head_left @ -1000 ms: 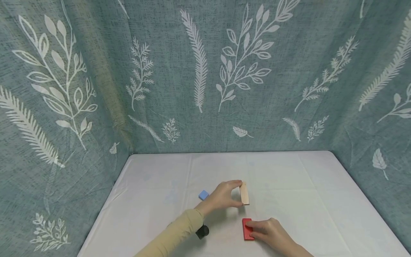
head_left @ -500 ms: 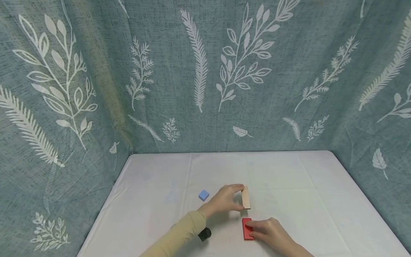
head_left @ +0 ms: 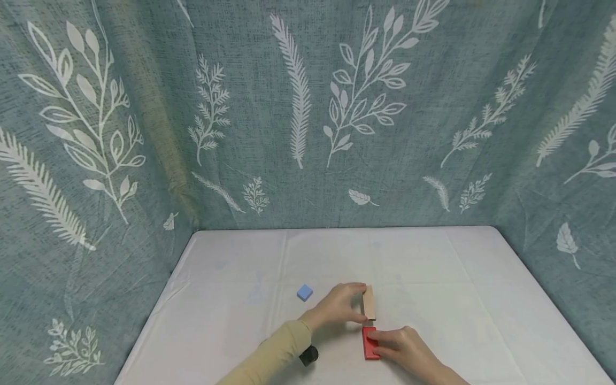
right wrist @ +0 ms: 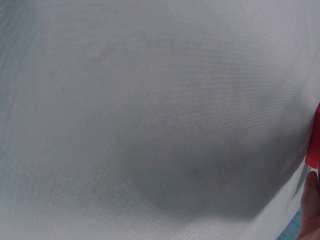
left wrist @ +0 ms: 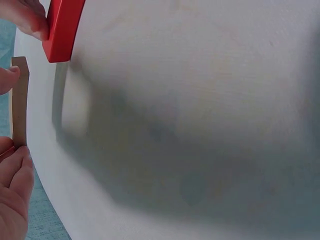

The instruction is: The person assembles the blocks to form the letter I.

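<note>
My left hand (head_left: pixel 337 306) holds a plain wooden block (head_left: pixel 369 303) by its two ends, thumb at the near end and fingers at the far end. In the left wrist view this wooden block (left wrist: pixel 20 107) shows its narrow side, raised above the white cloth. Just nearer to me lies a red rectangular block (head_left: pixel 370 343), lengthwise in line with the wooden one. The thumb and fingers of my right hand (head_left: pixel 406 350) grip its right side. Only a corner of the red block (right wrist: pixel 314 142) and a fingertip appear at the right wrist view's edge.
A small blue block (head_left: pixel 305 292) lies on the white-covered table (head_left: pixel 231 299), left of the wooden block. A black device (head_left: pixel 309 355) sits beside the left sleeve. Green leaf-patterned curtains (head_left: pixel 327 187) stand round the back and sides.
My left hand has brought the wooden block nearer to me and slightly right, closer to the red block's far end. The right hand and red block have stayed in place.
</note>
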### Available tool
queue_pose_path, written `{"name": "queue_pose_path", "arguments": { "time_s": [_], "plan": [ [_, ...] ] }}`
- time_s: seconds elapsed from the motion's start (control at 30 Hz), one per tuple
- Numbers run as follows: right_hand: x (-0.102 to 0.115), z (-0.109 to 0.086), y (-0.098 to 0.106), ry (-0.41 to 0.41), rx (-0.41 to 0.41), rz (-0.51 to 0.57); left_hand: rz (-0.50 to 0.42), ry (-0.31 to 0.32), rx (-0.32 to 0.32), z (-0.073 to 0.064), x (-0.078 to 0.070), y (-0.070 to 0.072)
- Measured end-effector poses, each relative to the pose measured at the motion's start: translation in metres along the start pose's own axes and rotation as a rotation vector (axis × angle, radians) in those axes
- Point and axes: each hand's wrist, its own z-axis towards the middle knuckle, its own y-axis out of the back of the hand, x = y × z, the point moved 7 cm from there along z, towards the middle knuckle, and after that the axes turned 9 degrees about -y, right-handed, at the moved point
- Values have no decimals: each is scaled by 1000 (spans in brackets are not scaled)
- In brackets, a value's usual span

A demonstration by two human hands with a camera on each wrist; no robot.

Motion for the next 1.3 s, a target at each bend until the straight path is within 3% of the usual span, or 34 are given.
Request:
{"name": "queue_pose_path", "arguments": {
  "time_s": [0.57,0.8,1.03,1.3],
  "plan": [
    [0,1,0,-51,26,15,-14,56,30,-4,6,-13],
    [1,0,1,-26,-1,19,-24,68,37,-4,8,-17],
    [-1,-1,-1,-52,12,26,-22,71,43,-4,9,-19],
    [-1,-1,-1,-42,6,31,-70,90,65,-5,13,-21]
  ]
}}
